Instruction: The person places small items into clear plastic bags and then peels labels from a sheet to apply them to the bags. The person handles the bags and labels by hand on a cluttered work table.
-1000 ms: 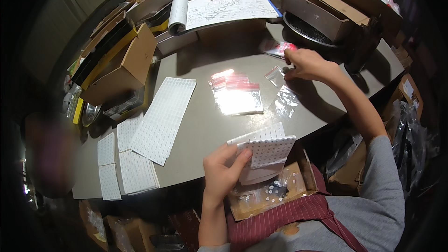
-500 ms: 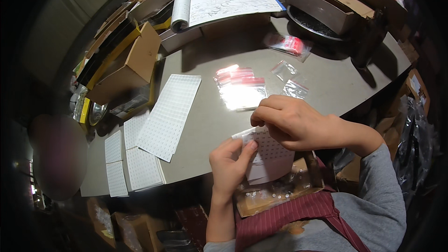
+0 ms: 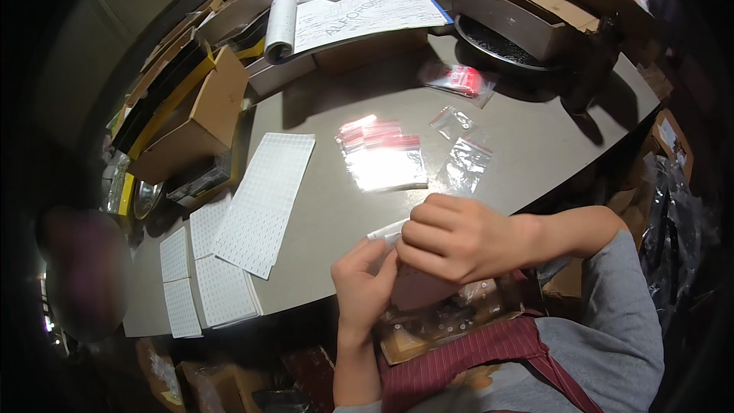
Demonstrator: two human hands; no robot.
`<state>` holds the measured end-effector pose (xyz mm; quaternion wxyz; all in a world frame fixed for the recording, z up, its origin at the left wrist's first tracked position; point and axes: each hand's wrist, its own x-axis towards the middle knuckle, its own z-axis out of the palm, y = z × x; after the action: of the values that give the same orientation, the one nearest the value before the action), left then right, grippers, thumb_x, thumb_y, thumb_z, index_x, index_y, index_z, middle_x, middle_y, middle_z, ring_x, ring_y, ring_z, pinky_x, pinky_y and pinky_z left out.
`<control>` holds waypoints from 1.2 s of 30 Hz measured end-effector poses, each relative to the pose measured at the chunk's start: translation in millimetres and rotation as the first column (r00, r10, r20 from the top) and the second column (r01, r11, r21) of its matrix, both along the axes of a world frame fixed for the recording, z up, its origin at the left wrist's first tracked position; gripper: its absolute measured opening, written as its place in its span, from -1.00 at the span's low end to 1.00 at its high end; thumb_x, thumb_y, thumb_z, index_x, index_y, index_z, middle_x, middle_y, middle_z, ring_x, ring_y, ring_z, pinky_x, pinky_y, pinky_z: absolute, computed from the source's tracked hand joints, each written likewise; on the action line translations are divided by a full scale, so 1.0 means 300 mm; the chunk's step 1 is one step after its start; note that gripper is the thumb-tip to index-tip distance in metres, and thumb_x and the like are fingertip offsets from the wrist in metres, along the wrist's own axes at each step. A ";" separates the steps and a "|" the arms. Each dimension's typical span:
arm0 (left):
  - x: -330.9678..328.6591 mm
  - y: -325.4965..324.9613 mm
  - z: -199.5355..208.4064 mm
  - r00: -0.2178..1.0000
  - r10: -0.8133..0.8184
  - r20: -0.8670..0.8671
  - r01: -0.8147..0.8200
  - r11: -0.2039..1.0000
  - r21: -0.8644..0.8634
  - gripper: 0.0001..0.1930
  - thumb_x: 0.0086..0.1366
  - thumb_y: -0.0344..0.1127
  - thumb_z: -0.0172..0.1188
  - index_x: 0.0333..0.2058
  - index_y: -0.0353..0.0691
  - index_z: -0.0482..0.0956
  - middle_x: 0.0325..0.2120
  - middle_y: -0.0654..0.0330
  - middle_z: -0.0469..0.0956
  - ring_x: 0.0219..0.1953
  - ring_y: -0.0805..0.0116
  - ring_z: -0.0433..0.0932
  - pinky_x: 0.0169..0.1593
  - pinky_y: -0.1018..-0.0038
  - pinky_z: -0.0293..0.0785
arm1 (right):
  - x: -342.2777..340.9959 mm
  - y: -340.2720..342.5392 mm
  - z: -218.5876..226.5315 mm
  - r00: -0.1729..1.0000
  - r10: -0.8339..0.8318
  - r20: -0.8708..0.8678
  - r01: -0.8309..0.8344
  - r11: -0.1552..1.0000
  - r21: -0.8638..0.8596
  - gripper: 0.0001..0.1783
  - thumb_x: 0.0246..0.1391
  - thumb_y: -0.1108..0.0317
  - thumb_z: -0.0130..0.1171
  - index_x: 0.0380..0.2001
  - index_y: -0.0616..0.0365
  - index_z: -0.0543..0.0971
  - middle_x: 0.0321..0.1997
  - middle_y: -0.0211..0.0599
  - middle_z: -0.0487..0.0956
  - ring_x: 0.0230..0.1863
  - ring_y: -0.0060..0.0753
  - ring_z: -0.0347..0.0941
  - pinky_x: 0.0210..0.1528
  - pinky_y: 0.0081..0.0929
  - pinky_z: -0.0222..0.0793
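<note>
My left hand (image 3: 361, 287) grips a white sheet of small printed labels (image 3: 388, 230) near the table's front edge, thumb on top. Over that sheet my right hand (image 3: 459, 239) is bent down with its fingers closed at the left thumb. Whatever its fingertips pinch is hidden, and the hand covers most of the sheet. Below both hands an open cardboard box (image 3: 397, 348) with small round pieces and clear plastic rests against my lap. Beyond them lie a pile of clear zip bags with red strips (image 3: 382, 159) and two separate small zip bags (image 3: 453, 122).
More label sheets (image 3: 267, 203) and stacked smaller sheets (image 3: 227, 291) lie at the left. A red-printed packet (image 3: 461, 80) sits farther back. Cardboard boxes (image 3: 195, 118), a notepad (image 3: 355, 19) and a round dish of dark bits (image 3: 501, 44) line the table's far side.
My right hand has come down and left onto the sheet, now covering its printed face and meeting the left thumb. The whole view has shifted slightly.
</note>
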<state>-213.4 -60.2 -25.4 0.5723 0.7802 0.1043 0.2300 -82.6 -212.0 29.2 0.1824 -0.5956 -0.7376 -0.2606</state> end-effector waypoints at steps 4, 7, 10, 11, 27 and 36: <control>-0.009 -0.004 0.006 0.999 0.012 -0.033 -0.014 0.998 -0.067 -0.81 0.21 -0.37 0.37 -0.38 -0.41 0.63 -0.57 0.12 0.52 -0.53 0.44 0.40 -0.41 0.47 0.35 | 0.172 -0.058 0.084 0.865 -0.106 -0.490 0.103 0.994 -0.033 -0.84 -0.06 0.40 0.26 -0.36 0.18 0.56 -0.41 -0.24 0.54 -0.32 -0.26 0.53 -0.27 -0.34 0.42; -0.017 0.002 0.006 0.997 -0.017 -0.077 0.010 0.996 -0.087 -0.82 0.23 -0.40 0.36 -0.32 -0.44 0.68 -0.49 0.21 0.58 -0.41 0.51 0.46 -0.31 0.53 0.37 | 0.319 -0.109 0.101 0.523 -0.455 -0.721 0.203 0.888 -0.414 -0.80 0.04 0.32 0.22 -0.37 0.26 0.60 -0.47 -0.15 0.59 -0.42 -0.27 0.55 -0.32 -0.33 0.43; -0.010 0.004 0.016 0.996 -0.037 -0.086 0.031 0.997 -0.072 -0.83 0.23 -0.43 0.35 -0.29 -0.46 0.69 -0.44 0.24 0.60 -0.36 0.52 0.49 -0.26 0.56 0.38 | 0.371 -0.131 0.064 0.477 -0.613 -0.630 0.195 0.773 -0.604 -0.73 0.01 0.26 0.19 -0.38 0.29 0.63 -0.48 -0.08 0.60 -0.43 -0.23 0.55 -0.30 -0.32 0.44; -0.010 0.004 0.017 0.996 -0.039 -0.085 0.034 0.998 -0.062 -0.83 0.23 -0.43 0.35 -0.29 -0.46 0.69 -0.44 0.23 0.60 -0.36 0.52 0.50 -0.26 0.56 0.38 | 0.370 -0.132 0.043 0.495 -0.629 -0.599 0.217 0.757 -0.616 -0.73 0.01 0.26 0.19 -0.37 0.30 0.63 -0.48 -0.07 0.60 -0.43 -0.22 0.55 -0.29 -0.31 0.44; -0.020 0.005 0.036 0.996 -0.067 -0.059 0.062 0.994 -0.085 -0.82 0.19 -0.44 0.37 -0.28 -0.47 0.68 -0.47 0.24 0.56 -0.40 0.53 0.45 -0.30 0.56 0.34 | 0.568 -0.070 0.094 0.652 -0.548 -0.524 0.130 0.761 -0.635 -0.79 0.06 0.46 0.23 -0.22 0.29 0.54 -0.35 -0.20 0.60 -0.28 -0.35 0.56 -0.20 -0.36 0.44; -0.045 0.037 0.025 0.984 -0.176 0.036 0.179 0.946 -0.271 -0.83 0.19 -0.44 0.37 -0.29 -0.45 0.71 -0.45 0.16 0.63 -0.37 0.46 0.55 -0.27 0.52 0.43 | 0.557 -0.047 -0.012 0.864 -0.466 -0.188 0.292 0.770 -0.568 -0.73 -0.02 0.49 0.21 -0.21 0.26 0.46 -0.28 0.06 0.57 -0.16 0.14 0.51 -0.14 -0.10 0.42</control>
<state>-226.9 -49.0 -17.8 0.6932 0.6988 0.0614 0.1654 84.4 -226.0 25.7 0.0734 -0.7942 -0.6030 0.0170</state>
